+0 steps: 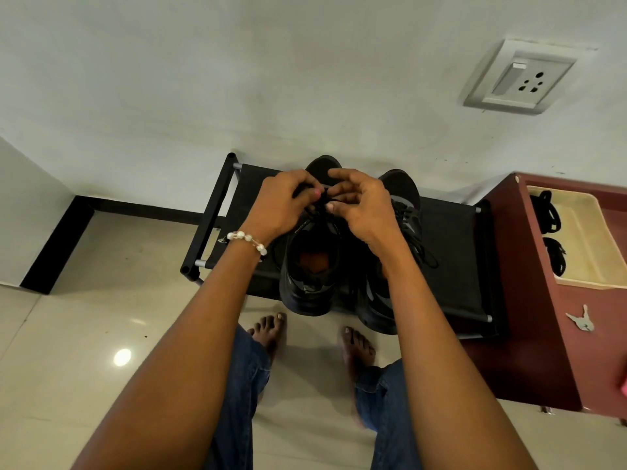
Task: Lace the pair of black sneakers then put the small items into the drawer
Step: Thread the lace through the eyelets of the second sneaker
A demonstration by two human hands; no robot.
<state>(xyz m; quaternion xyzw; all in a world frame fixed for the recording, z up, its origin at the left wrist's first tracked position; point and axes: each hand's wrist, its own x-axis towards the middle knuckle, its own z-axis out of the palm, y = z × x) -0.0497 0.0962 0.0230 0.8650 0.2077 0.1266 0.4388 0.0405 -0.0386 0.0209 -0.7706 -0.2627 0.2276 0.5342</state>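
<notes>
Black rack (451, 252) holds sneakers (310, 266); hands pinch lace (320, 206).

Head camera looks steeply down, close over the shoe rack (451, 232) and floor (101, 334).

Your two sneakers stand side by side on the shoe rack (451, 239), which sits against the wall: the left sneaker (310, 266) under both your hands, the right sneaker (403, 212) just beside it. Your left hand (278, 205) and right hand (364, 206) meet over the left sneaker's laces (317, 208). Right of the rack stands a cabinet (529, 334) with an open drawer (590, 252); keys (581, 322) lie on the cabinet near you. Your feet (268, 332) rest on the floor before the rack.
</notes>
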